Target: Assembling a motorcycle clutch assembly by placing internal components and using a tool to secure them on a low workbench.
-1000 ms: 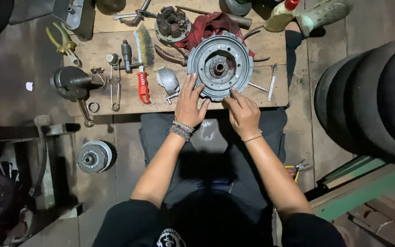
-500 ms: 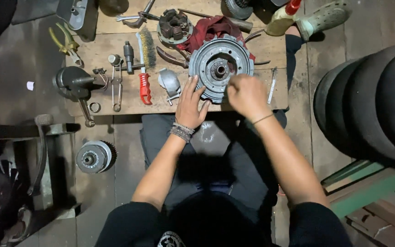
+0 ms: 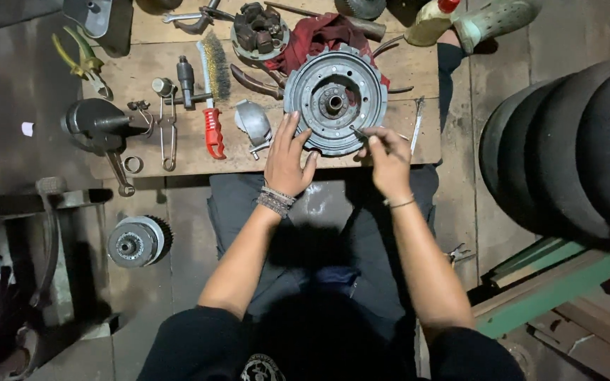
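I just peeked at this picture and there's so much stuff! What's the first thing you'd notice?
The big round metal wheel part in the middle of the wooden board, with the left hand steadying its rim and the right hand poking a thin tool at its lower edge. Next, the red-handled wire brush lying to its left, and the dark tyres stacked on the right.

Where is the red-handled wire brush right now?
In the head view, the red-handled wire brush lies on the wooden board, left of the round metal drum and beyond the left hand.
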